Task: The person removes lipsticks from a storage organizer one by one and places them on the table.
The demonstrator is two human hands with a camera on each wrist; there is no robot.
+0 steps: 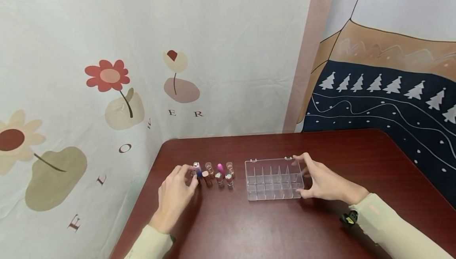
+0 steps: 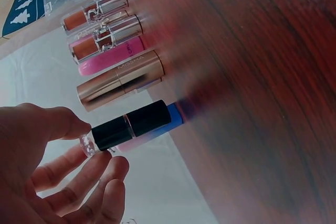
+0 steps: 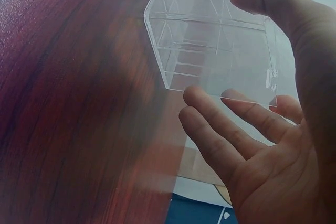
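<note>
My left hand (image 1: 174,195) pinches the clear end of a black lipstick tube (image 2: 128,127) between thumb and fingers. Close behind it stands a pink-and-blue tube (image 2: 176,118). A gold lipstick tube (image 2: 121,80), a bright pink tube (image 2: 113,56) and clear-capped lipsticks (image 2: 107,38) stand beside these in two rows. Over to the right is a clear compartment box (image 1: 275,199), its several cells showing nothing inside. My right hand (image 1: 324,182) holds the box's right end, thumb at the front corner and fingers toward the back corner.
The red-brown wooden table (image 1: 274,227) has rounded back corners. Behind it hangs a pale cloth (image 1: 231,53) with printed flowers and letters. A dark blue tree-patterned cloth (image 1: 377,104) hangs at the right. A black band (image 1: 348,218) is on the right wrist.
</note>
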